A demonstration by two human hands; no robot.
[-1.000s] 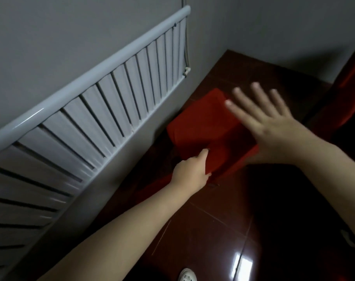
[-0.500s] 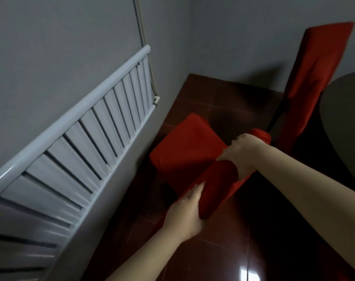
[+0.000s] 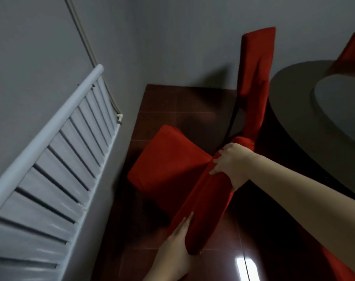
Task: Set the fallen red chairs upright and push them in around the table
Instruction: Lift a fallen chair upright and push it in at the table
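Fallen chair: red cloth cover, matt, smooth over seat, bunched into creases at seat-back join; far upright chair: same matt red cloth, long soft folds; thin black leg, metal by look; floor: dark red-brown tiles, glossy, bright glare patch near right; left radiator: white-painted metal, smooth, faint sheen; wall: grey paint, matt; right table: dark, matt, smooth, material unclear.

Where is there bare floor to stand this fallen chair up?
Bare tiles in the far corner, bordered by the back wall, the fallen chair and the upright chair. A second patch: the glossy floor nearest you, beside the chair's back. Crowded: the narrow strip along the radiator, and the upright chair sits close beside the table.
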